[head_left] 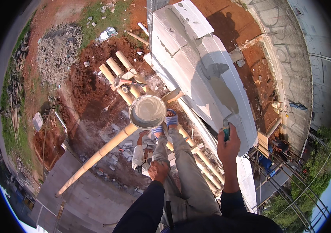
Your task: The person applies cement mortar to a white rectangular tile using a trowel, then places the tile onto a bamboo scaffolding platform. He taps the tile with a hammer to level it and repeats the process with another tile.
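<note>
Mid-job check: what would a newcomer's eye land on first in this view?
First the pale wall, slanting from upper centre down toward the right, with grey mortar smeared along it. Next come the round bucket of grey mix near the centre and the right hand, lower right of it, gripping a green-handled trowel.

The right hand [229, 146] holds a trowel [226, 133] (green-handled) near grey mortar [225, 95] on white blocks [185, 72].
</note>
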The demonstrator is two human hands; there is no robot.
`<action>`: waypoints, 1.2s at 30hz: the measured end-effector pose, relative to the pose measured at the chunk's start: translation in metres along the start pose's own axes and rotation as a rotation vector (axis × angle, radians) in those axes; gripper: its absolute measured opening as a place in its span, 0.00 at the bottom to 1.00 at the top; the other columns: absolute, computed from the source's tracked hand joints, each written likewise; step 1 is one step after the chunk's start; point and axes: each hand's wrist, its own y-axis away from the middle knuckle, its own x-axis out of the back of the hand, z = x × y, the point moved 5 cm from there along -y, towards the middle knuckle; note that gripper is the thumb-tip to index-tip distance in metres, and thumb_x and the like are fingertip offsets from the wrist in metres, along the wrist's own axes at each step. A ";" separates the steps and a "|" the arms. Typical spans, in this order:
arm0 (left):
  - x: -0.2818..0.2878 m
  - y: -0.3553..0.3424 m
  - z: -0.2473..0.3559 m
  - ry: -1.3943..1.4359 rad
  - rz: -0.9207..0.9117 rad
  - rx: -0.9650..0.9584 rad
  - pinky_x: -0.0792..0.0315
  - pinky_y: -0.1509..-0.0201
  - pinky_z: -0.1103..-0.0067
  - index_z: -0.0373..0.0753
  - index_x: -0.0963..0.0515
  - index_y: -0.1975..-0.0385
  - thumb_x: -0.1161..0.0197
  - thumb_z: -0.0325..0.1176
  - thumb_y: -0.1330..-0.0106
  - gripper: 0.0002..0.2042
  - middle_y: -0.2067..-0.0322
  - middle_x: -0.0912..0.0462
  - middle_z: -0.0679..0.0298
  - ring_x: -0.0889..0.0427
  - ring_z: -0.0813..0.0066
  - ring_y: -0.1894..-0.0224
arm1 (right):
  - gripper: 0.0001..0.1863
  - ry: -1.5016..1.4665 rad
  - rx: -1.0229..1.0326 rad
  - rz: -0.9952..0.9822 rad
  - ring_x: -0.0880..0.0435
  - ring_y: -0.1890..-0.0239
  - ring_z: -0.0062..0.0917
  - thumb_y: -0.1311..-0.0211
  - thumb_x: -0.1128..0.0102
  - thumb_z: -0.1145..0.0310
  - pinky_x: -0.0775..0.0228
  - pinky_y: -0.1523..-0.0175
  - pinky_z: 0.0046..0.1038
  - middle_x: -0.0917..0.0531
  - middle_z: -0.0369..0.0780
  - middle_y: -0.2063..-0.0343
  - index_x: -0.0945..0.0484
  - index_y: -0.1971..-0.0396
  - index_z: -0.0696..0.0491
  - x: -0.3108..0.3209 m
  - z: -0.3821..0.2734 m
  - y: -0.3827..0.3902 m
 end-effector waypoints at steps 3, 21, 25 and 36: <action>-0.003 -0.004 0.001 -0.015 -0.064 0.033 0.23 0.42 0.55 0.30 0.16 0.54 0.40 0.50 0.33 0.25 0.51 0.14 0.45 0.12 0.44 0.49 | 0.22 0.039 -0.004 0.067 0.11 0.63 0.55 0.29 0.36 0.67 0.21 0.57 0.46 0.13 0.57 0.63 0.23 0.41 0.63 0.009 0.030 0.025; 0.005 -0.003 0.000 -0.023 -0.038 0.033 0.23 0.39 0.56 0.29 0.15 0.54 0.40 0.51 0.34 0.26 0.51 0.13 0.42 0.13 0.42 0.48 | 0.23 -0.070 0.165 0.075 0.11 0.57 0.55 0.29 0.35 0.68 0.19 0.54 0.47 0.14 0.60 0.56 0.25 0.38 0.64 -0.032 -0.020 -0.042; 0.005 -0.004 0.002 -0.023 -0.060 0.046 0.24 0.38 0.56 0.29 0.15 0.53 0.40 0.51 0.33 0.26 0.49 0.13 0.43 0.13 0.43 0.47 | 0.23 -0.073 0.225 0.139 0.12 0.55 0.57 0.27 0.36 0.68 0.20 0.52 0.49 0.15 0.62 0.53 0.25 0.38 0.65 -0.041 -0.045 -0.058; -0.006 -0.001 0.005 0.034 -0.038 0.047 0.25 0.37 0.55 0.30 0.18 0.51 0.40 0.50 0.34 0.26 0.49 0.15 0.46 0.14 0.45 0.46 | 0.19 -0.097 0.021 0.095 0.17 0.66 0.40 0.24 0.42 0.69 0.26 0.59 0.38 0.16 0.51 0.65 0.25 0.40 0.64 -0.019 0.017 -0.010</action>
